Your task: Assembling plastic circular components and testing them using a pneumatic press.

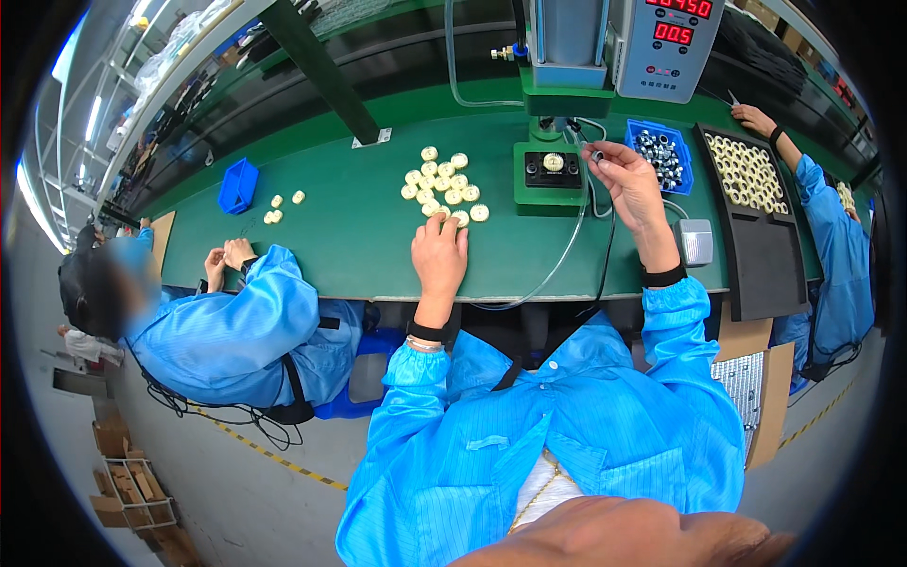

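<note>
While my right hand pinches a small metal piece above the bench's far edge, I see my left hand half curled, fingertips on the pile of cream rings mid-bench. Beside the right hand, a blue bin holds metal parts; a black tray holds rows of cream rings.

Left hand rests on green tabletop, fingers touching near edge of cream ring pile. Right hand pinches small metal part just right of green press fixture; blue bin of metal parts further right.
</note>
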Demonstrator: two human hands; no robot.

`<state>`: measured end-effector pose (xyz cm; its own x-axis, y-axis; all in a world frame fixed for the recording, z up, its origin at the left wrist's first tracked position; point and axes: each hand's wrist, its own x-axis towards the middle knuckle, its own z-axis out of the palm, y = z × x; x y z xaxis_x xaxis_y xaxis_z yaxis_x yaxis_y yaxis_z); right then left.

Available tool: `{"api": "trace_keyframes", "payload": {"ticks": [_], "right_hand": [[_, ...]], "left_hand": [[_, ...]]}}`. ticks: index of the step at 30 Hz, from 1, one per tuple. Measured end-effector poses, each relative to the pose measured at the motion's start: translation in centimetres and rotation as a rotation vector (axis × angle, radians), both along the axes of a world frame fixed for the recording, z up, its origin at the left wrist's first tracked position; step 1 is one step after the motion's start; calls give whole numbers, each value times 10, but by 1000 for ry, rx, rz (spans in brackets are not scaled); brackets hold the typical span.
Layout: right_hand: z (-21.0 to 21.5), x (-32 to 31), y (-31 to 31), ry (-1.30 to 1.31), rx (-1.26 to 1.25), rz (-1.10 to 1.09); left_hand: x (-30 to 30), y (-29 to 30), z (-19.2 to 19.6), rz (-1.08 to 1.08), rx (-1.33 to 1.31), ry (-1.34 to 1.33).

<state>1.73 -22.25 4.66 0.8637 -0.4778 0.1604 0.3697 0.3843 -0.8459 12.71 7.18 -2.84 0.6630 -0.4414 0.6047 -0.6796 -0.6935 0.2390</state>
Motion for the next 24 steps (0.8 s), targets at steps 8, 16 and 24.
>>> {"api": "trace_keyframes", "payload": {"ticks": [8,16,24], "right_hand": [[3,18,22,61,239,62],[-17,46,28,-120,722,110],[-10,50,35,-80,745,134]], "left_hand": [[1,1,-2,2,-8,7],[2,2,-1,-7,-24,-17],[3,3,-2,-18,-44,-1]]}}
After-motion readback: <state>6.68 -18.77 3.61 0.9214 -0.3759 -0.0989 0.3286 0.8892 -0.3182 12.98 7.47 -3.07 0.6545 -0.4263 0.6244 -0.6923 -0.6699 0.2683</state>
